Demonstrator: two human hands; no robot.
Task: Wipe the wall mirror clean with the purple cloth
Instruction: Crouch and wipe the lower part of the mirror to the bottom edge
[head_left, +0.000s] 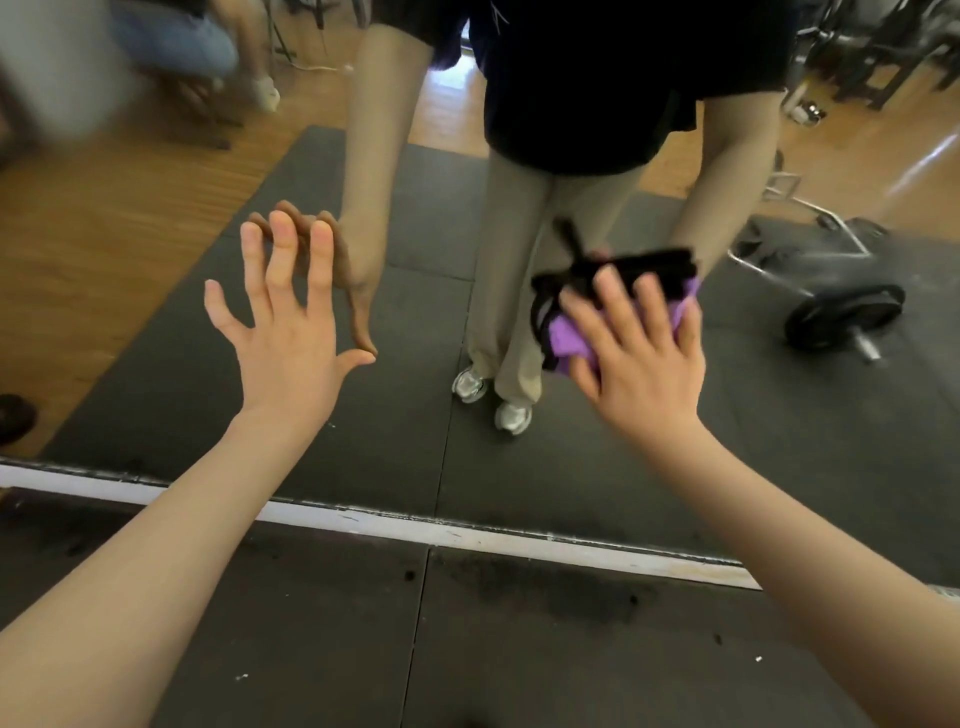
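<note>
The wall mirror (415, 291) fills the upper part of the head view and reflects me standing on dark floor mats. My right hand (639, 358) presses the folded purple cloth (571, 340) flat against the glass with its fingers spread and straight. The cloth's black reflection and a dark strap show just above those fingers. My left hand (291, 332) is open with fingers spread, its fingertips and thumb touching the mirror, meeting their own reflection.
The mirror's white bottom frame (467, 535) runs across the floor line, with black mats (467, 649) below it. Reflected in the glass are a barbell weight (841, 314), a metal stand (800, 223), a wooden floor and a person at the upper left.
</note>
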